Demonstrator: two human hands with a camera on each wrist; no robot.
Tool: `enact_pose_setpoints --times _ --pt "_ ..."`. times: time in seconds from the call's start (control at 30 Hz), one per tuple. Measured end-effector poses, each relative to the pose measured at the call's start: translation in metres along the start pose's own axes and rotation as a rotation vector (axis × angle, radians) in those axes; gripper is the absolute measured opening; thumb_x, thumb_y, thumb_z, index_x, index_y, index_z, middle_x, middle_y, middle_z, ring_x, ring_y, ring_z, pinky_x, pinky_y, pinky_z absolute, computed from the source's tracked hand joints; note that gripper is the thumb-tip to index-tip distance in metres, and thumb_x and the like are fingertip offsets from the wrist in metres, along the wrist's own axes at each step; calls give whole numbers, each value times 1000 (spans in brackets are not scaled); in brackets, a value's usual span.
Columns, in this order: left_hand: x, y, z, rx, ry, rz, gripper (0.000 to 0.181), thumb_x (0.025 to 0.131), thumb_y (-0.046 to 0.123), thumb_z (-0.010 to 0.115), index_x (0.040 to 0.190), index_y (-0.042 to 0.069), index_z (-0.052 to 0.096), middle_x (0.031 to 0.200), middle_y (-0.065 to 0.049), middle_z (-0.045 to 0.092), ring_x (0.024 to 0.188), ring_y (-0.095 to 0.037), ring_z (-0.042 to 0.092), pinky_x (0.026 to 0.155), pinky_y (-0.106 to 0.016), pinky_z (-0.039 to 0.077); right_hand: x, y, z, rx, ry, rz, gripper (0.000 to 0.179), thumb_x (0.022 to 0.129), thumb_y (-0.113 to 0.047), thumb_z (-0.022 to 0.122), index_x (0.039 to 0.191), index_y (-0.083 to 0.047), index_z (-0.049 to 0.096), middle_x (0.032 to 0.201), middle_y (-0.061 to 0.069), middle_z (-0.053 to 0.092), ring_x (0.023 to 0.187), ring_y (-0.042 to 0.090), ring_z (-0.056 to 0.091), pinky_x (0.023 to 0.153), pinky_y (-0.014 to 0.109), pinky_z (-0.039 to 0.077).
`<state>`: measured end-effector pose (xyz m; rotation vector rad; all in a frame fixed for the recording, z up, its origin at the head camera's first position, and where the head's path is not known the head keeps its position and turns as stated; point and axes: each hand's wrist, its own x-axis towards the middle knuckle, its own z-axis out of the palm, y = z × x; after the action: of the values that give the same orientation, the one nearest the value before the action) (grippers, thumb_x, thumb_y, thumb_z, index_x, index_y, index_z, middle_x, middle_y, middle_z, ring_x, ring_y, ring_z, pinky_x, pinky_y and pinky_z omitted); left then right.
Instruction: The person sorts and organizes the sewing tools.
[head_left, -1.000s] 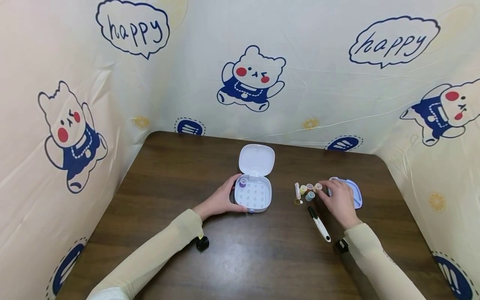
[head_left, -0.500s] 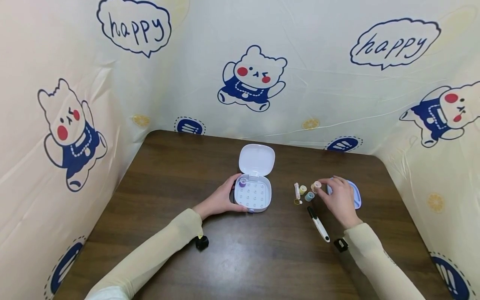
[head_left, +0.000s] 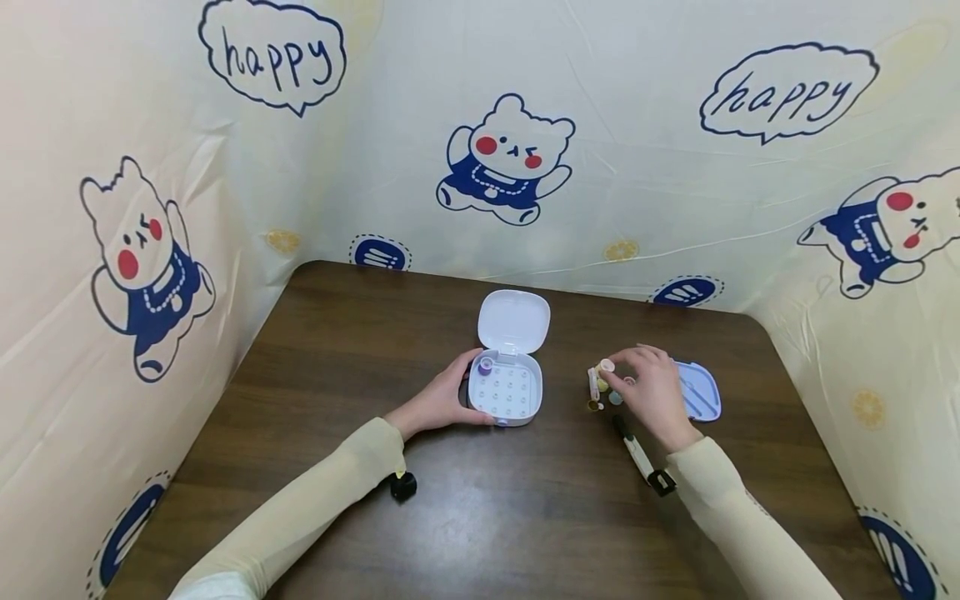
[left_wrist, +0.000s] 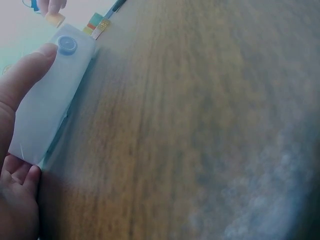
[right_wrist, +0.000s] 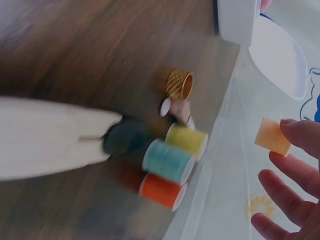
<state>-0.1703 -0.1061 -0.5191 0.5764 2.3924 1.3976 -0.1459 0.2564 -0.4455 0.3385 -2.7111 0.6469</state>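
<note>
My left hand (head_left: 442,400) grips the side of an open white box (head_left: 517,422), thumb at the front by its round catch (left_wrist: 67,45). The box's lid (head_left: 513,321) stands raised behind it. A purple thread spool (head_left: 486,365) sits on the back left peg among rows of bare pegs. My right hand (head_left: 651,390) pinches a pale orange thread spool (right_wrist: 271,136) between thumb and index finger, raised above the table. Below it lie a teal spool (right_wrist: 167,161), a yellow spool (right_wrist: 185,141) and an orange-red spool (right_wrist: 162,191).
A gold thimble (right_wrist: 178,84) lies beside a small narrow tube (head_left: 593,383). White snips with a black cap (head_left: 636,454) lie in front of the spools. Right of my right hand is a blue shallow tray (head_left: 701,390). A printed curtain (head_left: 375,167) surrounds the table.
My right hand has lifted the pale orange spool and moved left with it, over the other spools, baring more of the blue tray. My left hand stays on the box.
</note>
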Motion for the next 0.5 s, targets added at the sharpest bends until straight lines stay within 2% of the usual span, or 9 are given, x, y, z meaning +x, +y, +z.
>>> enact_pose_setpoints --times 0.2,0.4,0.5 --pt "-1 2 -1 5 -3 -18 124 71 48 96 165 20 20 164 -4 33 147 -21 38 122 -47 31 7 -15 6 23 -37 -52 25 88 -21 85 104 -3 77 113 20 75 130 49 55 110 70 34" --pt "-1 3 0 14 0 -20 125 70 49 96 165 20 20 164 -5 33 147 -22 39 121 -46 32 11 -29 10 50 -111 -41 26 90 -25 84 106 -6 79 112 15 73 112 39 61 105 63 39" --pt "-1 2 0 13 -1 -17 125 70 48 96 165 19 20 164 -6 33 147 -22 39 121 -47 32 12 -34 12 62 -131 -41 25 90 -26 83 105 -7 79 116 16 71 112 37 60 106 63 38"
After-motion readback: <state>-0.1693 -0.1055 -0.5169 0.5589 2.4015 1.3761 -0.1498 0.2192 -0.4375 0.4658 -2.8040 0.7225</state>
